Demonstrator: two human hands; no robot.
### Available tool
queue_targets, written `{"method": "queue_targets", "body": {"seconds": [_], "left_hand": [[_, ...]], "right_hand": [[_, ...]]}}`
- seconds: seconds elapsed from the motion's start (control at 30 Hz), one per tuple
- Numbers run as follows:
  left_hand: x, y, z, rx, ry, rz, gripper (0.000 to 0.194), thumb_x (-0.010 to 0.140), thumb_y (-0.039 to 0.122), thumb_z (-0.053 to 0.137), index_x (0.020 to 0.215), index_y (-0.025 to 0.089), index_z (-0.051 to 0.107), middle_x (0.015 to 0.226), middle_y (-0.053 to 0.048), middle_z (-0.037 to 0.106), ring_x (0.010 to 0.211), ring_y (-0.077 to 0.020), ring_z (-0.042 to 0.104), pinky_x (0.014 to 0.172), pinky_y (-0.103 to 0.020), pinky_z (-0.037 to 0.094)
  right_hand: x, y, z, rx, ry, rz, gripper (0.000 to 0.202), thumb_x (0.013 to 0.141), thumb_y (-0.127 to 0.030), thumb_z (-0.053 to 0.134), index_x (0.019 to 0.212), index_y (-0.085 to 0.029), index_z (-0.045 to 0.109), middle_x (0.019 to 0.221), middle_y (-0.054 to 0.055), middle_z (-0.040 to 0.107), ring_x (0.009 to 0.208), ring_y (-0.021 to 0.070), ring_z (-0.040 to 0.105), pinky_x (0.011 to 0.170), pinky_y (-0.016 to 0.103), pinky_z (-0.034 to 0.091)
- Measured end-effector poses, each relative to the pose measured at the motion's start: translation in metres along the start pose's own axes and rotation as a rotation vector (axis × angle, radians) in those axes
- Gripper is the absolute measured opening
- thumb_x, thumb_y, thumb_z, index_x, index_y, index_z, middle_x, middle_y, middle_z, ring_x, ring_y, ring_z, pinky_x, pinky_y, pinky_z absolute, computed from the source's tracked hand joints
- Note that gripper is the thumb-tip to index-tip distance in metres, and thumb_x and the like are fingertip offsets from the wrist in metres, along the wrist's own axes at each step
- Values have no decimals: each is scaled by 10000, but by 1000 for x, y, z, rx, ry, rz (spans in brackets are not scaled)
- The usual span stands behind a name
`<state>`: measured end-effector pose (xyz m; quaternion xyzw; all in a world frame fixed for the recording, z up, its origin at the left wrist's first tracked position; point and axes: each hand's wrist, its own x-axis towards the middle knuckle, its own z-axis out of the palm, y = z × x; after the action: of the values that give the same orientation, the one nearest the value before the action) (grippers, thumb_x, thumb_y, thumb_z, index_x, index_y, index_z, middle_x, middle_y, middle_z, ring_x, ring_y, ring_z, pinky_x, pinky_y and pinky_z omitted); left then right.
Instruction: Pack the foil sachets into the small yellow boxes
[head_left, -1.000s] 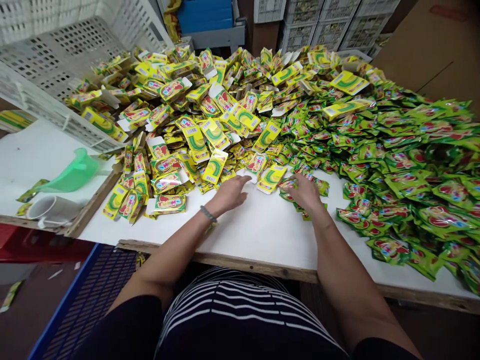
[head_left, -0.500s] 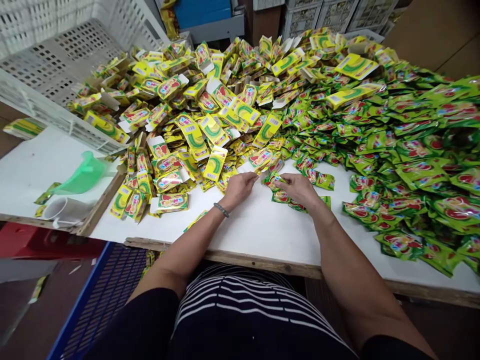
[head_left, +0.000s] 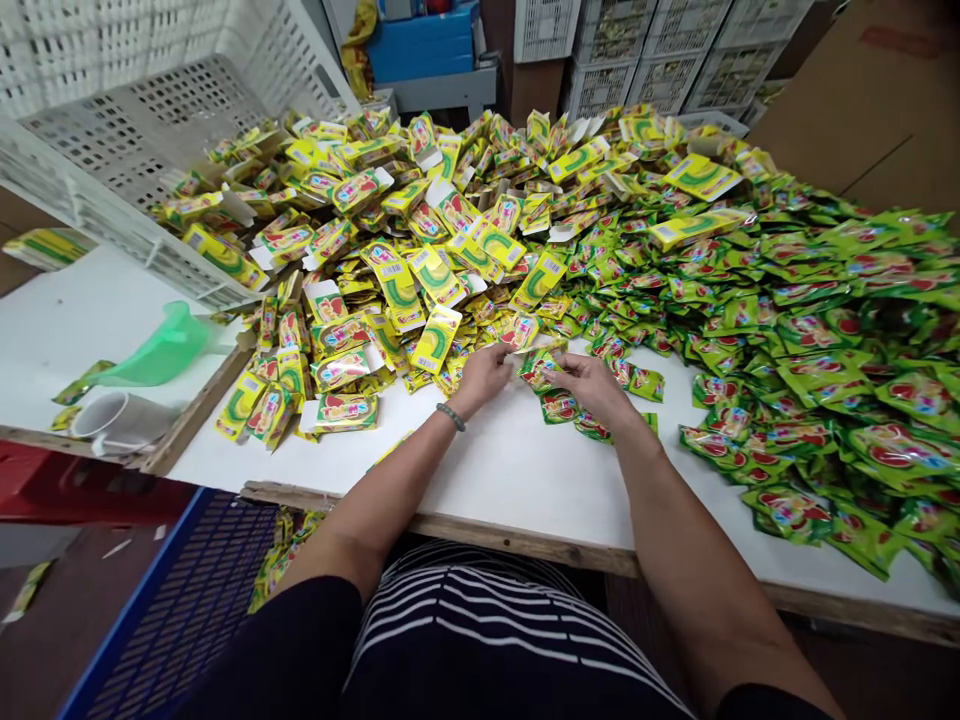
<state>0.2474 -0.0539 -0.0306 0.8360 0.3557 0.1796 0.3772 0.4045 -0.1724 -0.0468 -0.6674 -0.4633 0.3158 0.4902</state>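
Over the white tabletop [head_left: 495, 480], my left hand [head_left: 486, 378] is closed with its fingertips on the end of a small yellow carton [head_left: 541, 347], seen nearly edge-on. My right hand [head_left: 596, 388] pinches a shiny green candy packet [head_left: 537, 372] right beside that carton. Whether the packet's tip is inside the carton, I cannot tell. Just below my right fingers lie a few loose packets [head_left: 559, 406]. Beyond both hands spreads a heap of yellow cartons [head_left: 435, 275], many with open flaps. To the right is a big pile of green packets [head_left: 795, 340].
A white perforated crate [head_left: 142, 240] tips toward the cartons at left. Near it are a green scoop [head_left: 161, 350] and a white mug [head_left: 124, 420]. Below the table edge stands a blue basket [head_left: 187, 590] with packets inside. Cardboard [head_left: 855, 110] rises at back right.
The view has tilted up a little, so the table sits lower. The carton between my hands has turned flatter, and the packet in my right hand has come nearer my left fingers.
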Motion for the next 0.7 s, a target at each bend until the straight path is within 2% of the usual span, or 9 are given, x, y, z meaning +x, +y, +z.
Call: {"method": "queue_targets", "body": {"seconds": [0.07,0.13,0.23,0.3,0.4,0.47,0.53,0.6,0.7], "left_hand": [[-6,-1,-19,-4,-24,31,283,680,104,542,895,174,712,704,-10,660,646,-148,561,624,-250,423],[-16,-1,-39,-107,-98,29,238,653,108,586,847,167,711,623,11,603,571,-119,508,561,-235,382],[-33,0,-56,-475,-142,-91,236,660,219,700,885,152,680,552,44,536,491,-80,458,505,-215,351],[-45,-1,-54,-750,-71,-186,348,658,341,758,923,148,642,598,35,581,518,-76,515,541,-213,401],[-59,-8,-38,-1020,23,-279,530,552,407,846,935,150,586,744,-7,677,654,-105,628,678,-255,486],[-63,-14,-27,-1063,67,-327,592,474,398,884,904,149,562,744,-1,686,661,-112,639,695,-271,495],[-63,-20,-20,-1019,122,-343,571,469,408,882,855,144,553,681,24,661,608,-95,612,649,-250,478],[-62,-23,-20,-935,141,-312,515,507,407,865,831,135,570,633,40,629,566,-75,571,600,-221,444],[-59,-25,-26,-824,69,-229,446,557,387,843,836,121,620,648,26,624,588,-73,552,597,-212,431]], "right_hand": [[-5,-7,-3,-84,92,-111,289,695,-489,686,723,-201,681,1138,88,655,1064,258,587,929,418,450],[-9,-13,-1,-90,59,-157,271,678,-475,709,674,-207,672,1213,82,623,1108,254,567,942,410,445],[-13,-17,15,85,-219,-10,337,662,-530,709,683,-195,681,933,58,695,849,214,629,756,360,513],[-15,-17,29,229,-287,86,385,637,-564,721,710,-189,680,742,25,675,702,184,609,664,331,515],[-16,-17,46,370,-156,131,395,623,-582,736,718,-207,658,716,13,670,683,174,606,672,327,523],[-17,-17,50,398,-129,142,381,620,-575,746,693,-216,640,713,12,670,691,177,617,699,335,529],[-17,-17,50,384,-162,145,365,612,-551,763,664,-216,629,686,5,660,686,177,622,710,337,527],[-16,-16,46,366,-117,136,349,615,-531,766,658,-215,625,675,1,652,678,175,619,708,334,520],[-11,-15,38,327,149,103,323,665,-527,718,704,-220,628,708,5,652,703,174,611,725,331,512]]}}
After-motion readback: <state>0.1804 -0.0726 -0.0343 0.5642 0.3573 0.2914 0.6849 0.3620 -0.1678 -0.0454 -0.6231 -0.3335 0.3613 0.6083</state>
